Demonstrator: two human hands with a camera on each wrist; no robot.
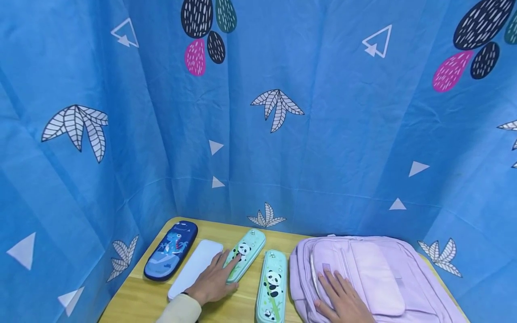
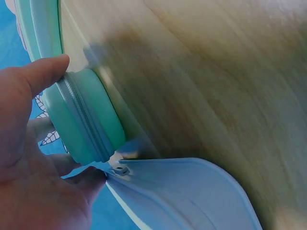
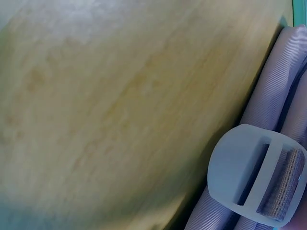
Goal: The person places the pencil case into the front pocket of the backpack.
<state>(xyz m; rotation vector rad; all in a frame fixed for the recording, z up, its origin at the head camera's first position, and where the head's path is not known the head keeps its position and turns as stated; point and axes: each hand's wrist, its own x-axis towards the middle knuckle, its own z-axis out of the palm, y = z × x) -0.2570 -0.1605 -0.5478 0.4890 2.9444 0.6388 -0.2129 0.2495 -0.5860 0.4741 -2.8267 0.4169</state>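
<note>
My left hand point(image 1: 214, 277) grips the near end of a mint-green panda pencil case point(image 1: 247, 251), its thumb at the zipped side and its fingers over the top. In the left wrist view, the zipper point(image 2: 82, 108) runs round that end. Beside those fingers lies a white pencil case point(image 1: 197, 267), with a small zipper pull point(image 2: 121, 170) near the fingertips. To the right is a second mint-green panda pencil case point(image 1: 272, 287). My right hand point(image 1: 343, 298) rests with spread fingers on a lilac backpack point(image 1: 379, 278), lying flat.
A dark blue dinosaur pencil case point(image 1: 171, 251) lies at the left of the wooden table point(image 1: 131, 296). Blue patterned curtains point(image 1: 274, 170) hang behind and at both sides. A pale plastic strap buckle point(image 3: 256, 175) shows at the backpack's edge in the right wrist view.
</note>
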